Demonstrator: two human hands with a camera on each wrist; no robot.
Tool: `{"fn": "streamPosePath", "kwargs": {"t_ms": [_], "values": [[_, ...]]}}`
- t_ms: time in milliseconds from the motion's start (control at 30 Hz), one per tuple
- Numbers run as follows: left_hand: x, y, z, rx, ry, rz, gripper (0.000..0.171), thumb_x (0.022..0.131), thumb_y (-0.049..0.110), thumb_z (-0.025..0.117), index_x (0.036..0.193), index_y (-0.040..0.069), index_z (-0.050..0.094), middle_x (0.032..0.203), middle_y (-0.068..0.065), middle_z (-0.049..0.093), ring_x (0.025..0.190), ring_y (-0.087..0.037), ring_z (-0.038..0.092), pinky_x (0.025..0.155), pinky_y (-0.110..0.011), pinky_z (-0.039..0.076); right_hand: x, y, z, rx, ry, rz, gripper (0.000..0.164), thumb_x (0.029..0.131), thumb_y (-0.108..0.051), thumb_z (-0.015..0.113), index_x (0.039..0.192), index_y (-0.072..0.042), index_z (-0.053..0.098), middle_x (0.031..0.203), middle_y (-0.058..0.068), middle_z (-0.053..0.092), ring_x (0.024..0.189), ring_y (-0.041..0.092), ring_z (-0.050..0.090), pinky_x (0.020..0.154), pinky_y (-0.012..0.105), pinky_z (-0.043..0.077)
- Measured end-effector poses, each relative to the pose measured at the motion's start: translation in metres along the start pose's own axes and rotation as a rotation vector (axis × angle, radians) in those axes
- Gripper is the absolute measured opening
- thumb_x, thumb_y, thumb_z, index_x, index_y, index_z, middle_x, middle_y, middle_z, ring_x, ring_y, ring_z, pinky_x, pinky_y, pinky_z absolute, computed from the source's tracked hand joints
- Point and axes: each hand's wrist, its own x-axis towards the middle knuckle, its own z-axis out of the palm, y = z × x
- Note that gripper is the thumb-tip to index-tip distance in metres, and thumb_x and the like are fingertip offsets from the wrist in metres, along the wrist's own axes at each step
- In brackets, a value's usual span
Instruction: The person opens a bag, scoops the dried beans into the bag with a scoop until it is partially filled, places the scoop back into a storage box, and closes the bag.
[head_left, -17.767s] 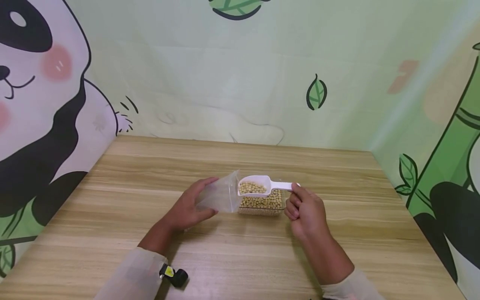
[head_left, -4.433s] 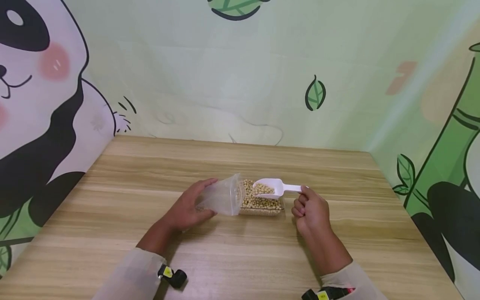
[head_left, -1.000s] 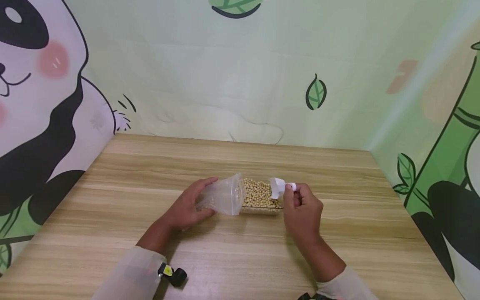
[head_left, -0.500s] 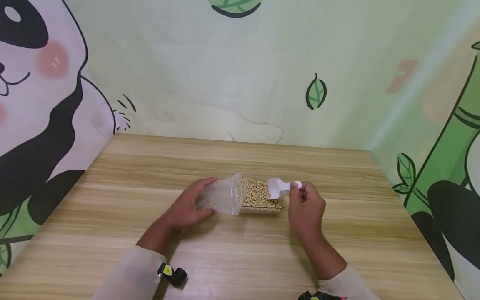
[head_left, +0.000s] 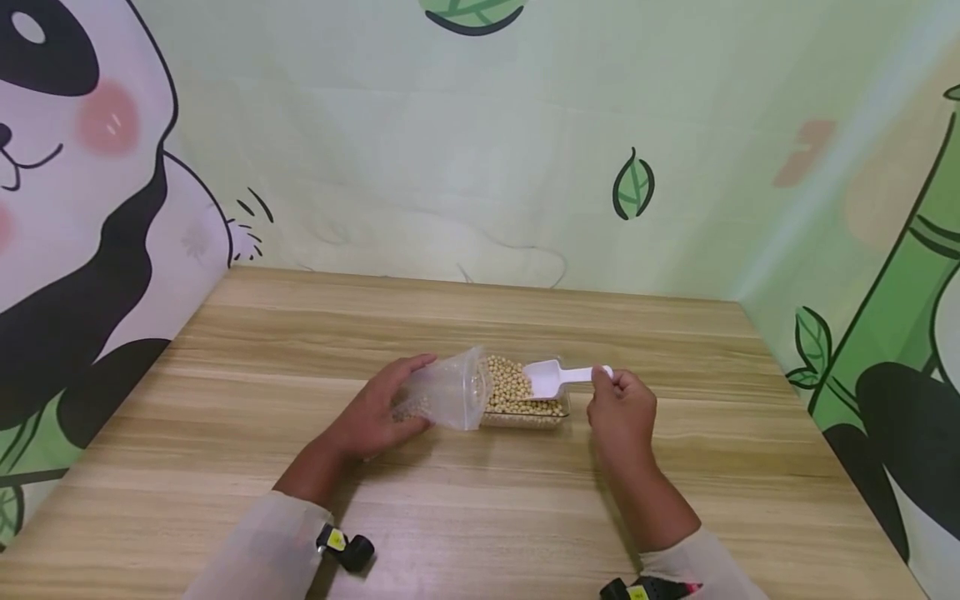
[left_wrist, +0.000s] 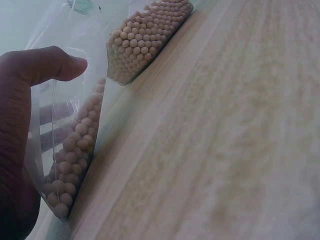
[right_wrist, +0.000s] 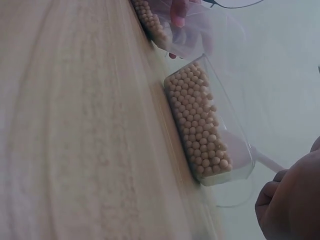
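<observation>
Gripped near the end of its handle, a white scoop [head_left: 546, 379] is held by the right hand [head_left: 624, 417] in the head view, with the thumb closed down against bent fingers. Its bowl is set low over the right part of a clear container [head_left: 566, 405] filled with pale beans [head_left: 507, 386], and nothing can be made out in the bowl. By the left hand [head_left: 377, 412], spread wide between thumb and fingers, a clear bag [head_left: 448, 392] is clasped around its body, its open mouth turned toward the container's left end. Both bag and container are rested on the wooden table [head_left: 480, 517].

In the left wrist view, the bag's film is crossed by the thumb on one side, and fingers are seen through it behind. Beans are gathered along its lower side and bottom. The film looks thin, limp and slick, so it is probably best held broadly around the body, without being squeezed.

In the right wrist view, the scoop's bowl is seen through the container's wall and the handle is led out over the end; the fingertips are hidden. It appears light and stiff, best held by the handle and kept level, as round beans would likely be rolled off easily.
</observation>
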Motion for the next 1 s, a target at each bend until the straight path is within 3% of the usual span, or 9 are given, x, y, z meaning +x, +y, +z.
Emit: {"fn": "streamPosePath", "kwargs": {"t_ms": [67,200,400,567,767,1000], "values": [[0.0,0.0,0.0,-0.003,0.004,0.007,0.08,0.09,0.024,0.083,0.162,0.013,0.048,0.148,-0.014,0.064,0.13,-0.03,0.061,0.108,-0.051,0.05,0.003,0.001,0.0,0.062,-0.006,0.058,0.032,0.108,-0.014,0.063,0.08,-0.002,0.053,0.058,-0.009,0.046,0.048,0.004,0.04,0.048,0.022,0.034],[0.003,0.014,-0.004,-0.018,-0.009,-0.025,0.082,0.087,0.019,0.084,0.16,0.009,0.049,0.149,-0.017,0.063,0.132,-0.037,0.061,0.109,-0.061,0.048,0.007,0.003,-0.002,0.157,-0.04,0.154,0.037,0.11,-0.013,0.061,0.076,-0.006,0.047,0.061,-0.007,0.041,0.049,0.004,0.034,0.049,0.023,0.03],[0.003,0.019,-0.006,-0.013,-0.03,-0.055,0.082,0.087,0.015,0.084,0.16,0.005,0.048,0.151,-0.018,0.062,0.136,-0.039,0.059,0.112,-0.063,0.047,0.009,0.004,-0.005,0.227,-0.087,0.252,0.037,0.113,-0.013,0.057,0.077,-0.008,0.048,0.062,-0.007,0.038,0.049,0.004,0.033,0.049,0.022,0.026],[0.002,0.012,-0.003,-0.015,-0.028,-0.061,0.083,0.087,0.016,0.085,0.161,0.009,0.048,0.152,-0.015,0.062,0.137,-0.035,0.059,0.113,-0.06,0.047,0.011,0.005,-0.006,0.248,-0.104,0.298,0.041,0.114,-0.013,0.054,0.074,-0.012,0.044,0.063,-0.007,0.037,0.05,0.005,0.033,0.049,0.021,0.027],[0.004,0.024,-0.007,-0.02,-0.067,-0.114,0.083,0.088,0.012,0.085,0.162,0.006,0.046,0.155,-0.018,0.06,0.14,-0.039,0.058,0.116,-0.065,0.045,0.012,0.006,-0.007,0.28,-0.108,0.337,0.039,0.114,-0.013,0.053,0.077,-0.013,0.043,0.063,-0.008,0.035,0.05,0.004,0.032,0.049,0.02,0.027],[0.005,0.025,-0.008,-0.02,-0.064,-0.109,0.083,0.088,0.012,0.085,0.162,0.006,0.046,0.154,-0.018,0.06,0.14,-0.039,0.058,0.116,-0.065,0.045,0.014,0.003,-0.009,0.326,-0.103,0.345,0.034,0.115,-0.014,0.051,0.082,-0.013,0.042,0.064,-0.007,0.035,0.05,0.005,0.031,0.049,0.02,0.027]]}}
